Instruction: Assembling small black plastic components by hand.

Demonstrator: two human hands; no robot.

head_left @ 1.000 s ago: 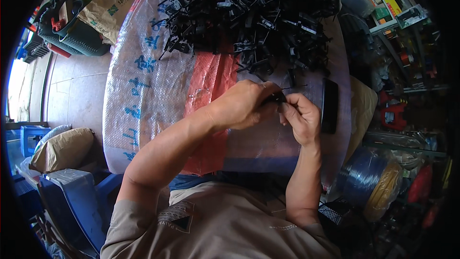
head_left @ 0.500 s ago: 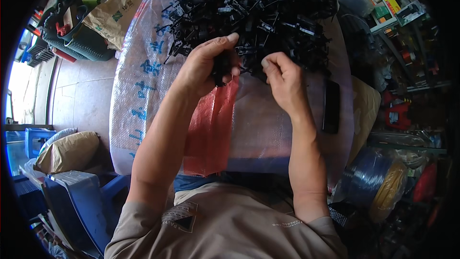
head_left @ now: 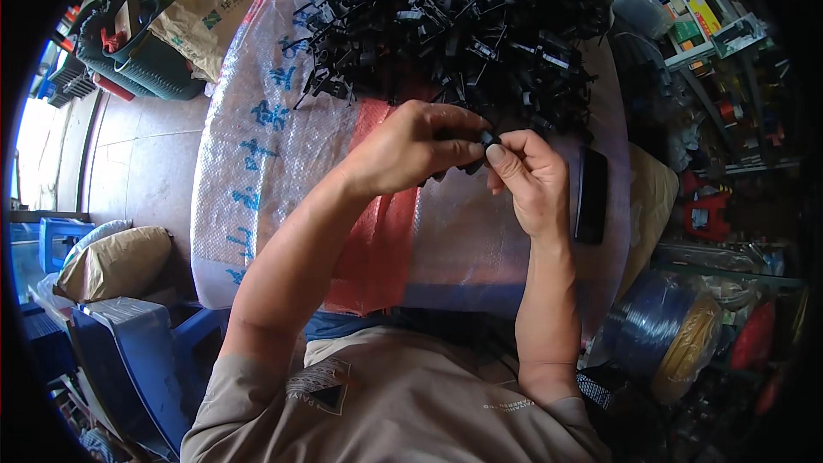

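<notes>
A big heap of black plastic parts with thin prongs lies at the far side of a white woven sack surface. Just in front of the heap, my left hand is closed around black plastic parts, mostly hidden by its fingers. My right hand meets it at the fingertips. Thumb and fingers there pinch a small dark plastic piece that sticks out of the left hand's grip. Its exact shape is too small to make out. A red woven strip runs under my left forearm.
A flat black phone-like object lies right of my right hand. Brown paper sacks and a blue plastic stool stand at left. Wrapped coils of tubing and crowded shelves line the right side.
My hands have come together, the left moving right and down, the right slightly nearer to me. The right fingers now pinch a small piece at the left hand.
</notes>
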